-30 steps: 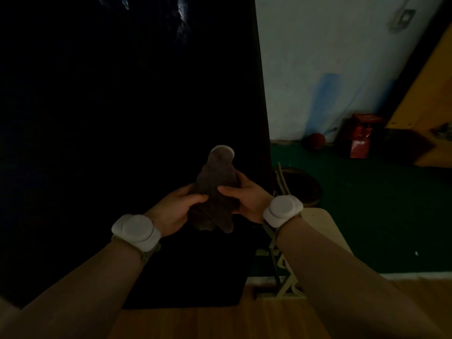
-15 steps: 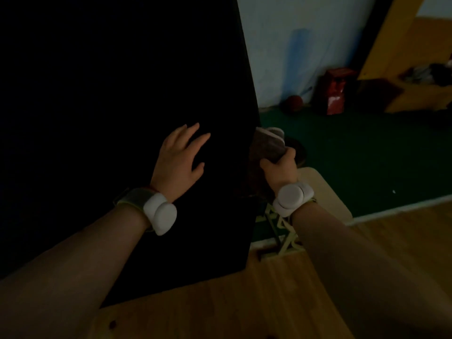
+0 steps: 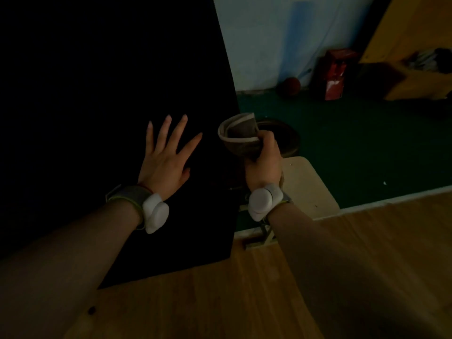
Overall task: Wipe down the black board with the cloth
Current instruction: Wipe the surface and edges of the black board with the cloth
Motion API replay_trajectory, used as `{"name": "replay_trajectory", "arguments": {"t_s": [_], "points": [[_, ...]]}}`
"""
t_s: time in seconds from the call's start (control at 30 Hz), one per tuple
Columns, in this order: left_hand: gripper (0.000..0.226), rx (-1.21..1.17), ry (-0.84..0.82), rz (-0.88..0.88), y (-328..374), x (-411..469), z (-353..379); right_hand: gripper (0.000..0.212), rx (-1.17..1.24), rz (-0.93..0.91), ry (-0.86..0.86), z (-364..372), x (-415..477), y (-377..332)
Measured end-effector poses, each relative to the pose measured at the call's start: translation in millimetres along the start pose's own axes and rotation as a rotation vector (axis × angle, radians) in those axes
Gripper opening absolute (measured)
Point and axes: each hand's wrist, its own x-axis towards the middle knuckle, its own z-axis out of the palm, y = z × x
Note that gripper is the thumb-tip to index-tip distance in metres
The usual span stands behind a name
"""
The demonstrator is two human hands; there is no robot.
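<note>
L hand (image 3: 166, 165) on board (image 3: 97, 94), cloth (image 3: 241, 139) — in R hand (image 3: 265, 165)

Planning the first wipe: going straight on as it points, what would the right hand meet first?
Likely the black board, at its right edge, cloth in the right hand leading; depth unclear.

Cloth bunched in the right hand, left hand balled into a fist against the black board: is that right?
No: the head view shows the left hand flat on the black board with fingers spread, not a fist. The right hand does grip the bunched cloth.
</note>
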Motion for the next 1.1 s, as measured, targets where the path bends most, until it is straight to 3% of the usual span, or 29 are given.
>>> {"name": "replay_trajectory", "arguments": {"t_s": [0.17,0.37,0.57,0.8,1.1], "points": [[0.084,0.025,0.066,-0.008,-3,1,17,0.030,0.065,-0.104,0.207,8,9,-6],[0.089,0.091,0.124,0.019,-13,3,34,0.030,0.167,-0.151,0.163,24,6,-6],[0.087,0.095,0.166,0.001,-14,5,42,0.059,0.058,-0.183,0.089,45,6,0],[0.093,0.099,0.139,-0.014,-13,-17,64,0.043,-0.067,-0.268,0.080,61,5,20],[0.098,0.155,0.188,0.008,-23,-15,80,0.039,-0.092,-0.213,0.021,83,-6,50]]}}
